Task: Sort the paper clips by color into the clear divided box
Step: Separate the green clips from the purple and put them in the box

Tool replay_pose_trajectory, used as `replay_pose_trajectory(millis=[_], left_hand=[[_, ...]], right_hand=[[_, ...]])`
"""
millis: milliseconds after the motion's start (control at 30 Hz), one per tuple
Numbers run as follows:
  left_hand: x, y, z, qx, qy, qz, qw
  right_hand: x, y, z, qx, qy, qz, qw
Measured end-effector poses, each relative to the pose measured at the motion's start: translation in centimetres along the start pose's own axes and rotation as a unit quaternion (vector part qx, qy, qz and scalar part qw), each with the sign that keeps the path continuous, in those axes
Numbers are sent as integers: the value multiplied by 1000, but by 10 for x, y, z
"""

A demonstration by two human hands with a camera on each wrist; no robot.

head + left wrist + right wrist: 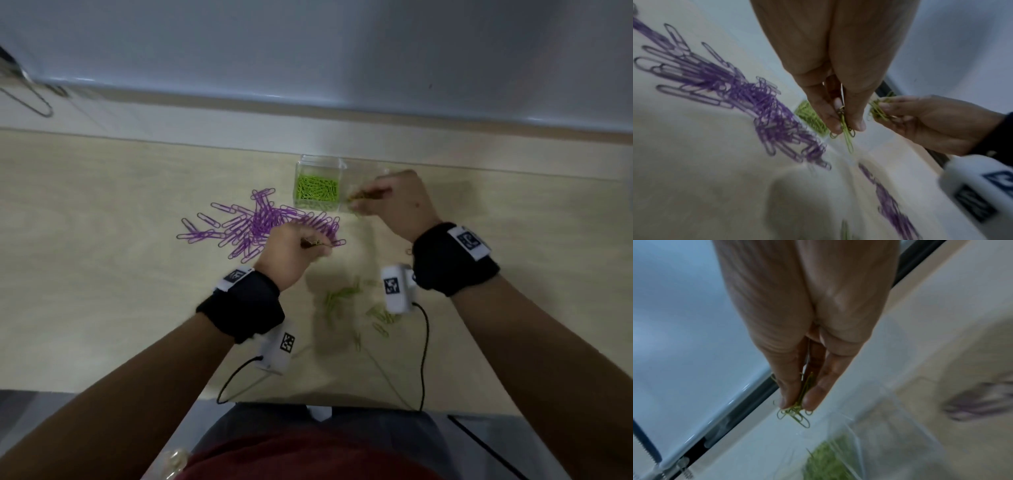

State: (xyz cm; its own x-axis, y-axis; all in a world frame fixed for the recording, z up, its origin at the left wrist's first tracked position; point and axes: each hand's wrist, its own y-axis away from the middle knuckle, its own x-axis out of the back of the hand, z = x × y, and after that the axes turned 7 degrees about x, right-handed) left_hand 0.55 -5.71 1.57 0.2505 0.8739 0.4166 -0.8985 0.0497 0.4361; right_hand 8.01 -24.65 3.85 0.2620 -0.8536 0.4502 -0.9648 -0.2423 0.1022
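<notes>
A clear divided box (320,161) stands near the table's far edge, its left compartment holding green paper clips (317,191). My right hand (363,200) pinches a bunch of green clips (797,412) above the box's right compartment. My left hand (317,244) pinches a few green clips (845,129) over the near edge of a pile of purple clips (255,222). More green clips (346,298) lie loose on the table between my wrists.
The pale wooden table (102,274) reaches to a white ledge and a grey wall behind the box. Black cables (424,342) run from the wrist cameras toward my body. A metal wire object (30,99) lies at far left.
</notes>
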Motion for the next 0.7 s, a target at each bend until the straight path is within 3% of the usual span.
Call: replay_pose_trajectory(millis=[100, 200, 300, 400, 467, 533, 633, 700], left_hand=[[22, -14, 16, -14, 8, 58, 998], [38, -38, 34, -46, 8, 122, 991], [38, -73, 45, -55, -29, 155, 986], [25, -105, 42, -58, -160, 121, 978], [15, -113, 41, -55, -260, 69, 962], [7, -111, 42, -64, -314, 33, 947], [5, -96, 37, -114, -356, 48, 926], [5, -76, 24, -175, -331, 76, 924]], right_hand=[[-27, -46, -13, 53, 91, -5, 994], [-44, -63, -7, 46, 158, -60, 985], [-35, -49, 7, 71, 170, -18, 983], [-17, -7, 27, 76, 147, 26, 986], [-11, 31, 41, 84, 170, -13, 982], [-14, 65, 57, 101, 217, -99, 966], [-37, 107, 71, 81, 308, -221, 922], [-51, 130, 74, 120, 328, -237, 907]])
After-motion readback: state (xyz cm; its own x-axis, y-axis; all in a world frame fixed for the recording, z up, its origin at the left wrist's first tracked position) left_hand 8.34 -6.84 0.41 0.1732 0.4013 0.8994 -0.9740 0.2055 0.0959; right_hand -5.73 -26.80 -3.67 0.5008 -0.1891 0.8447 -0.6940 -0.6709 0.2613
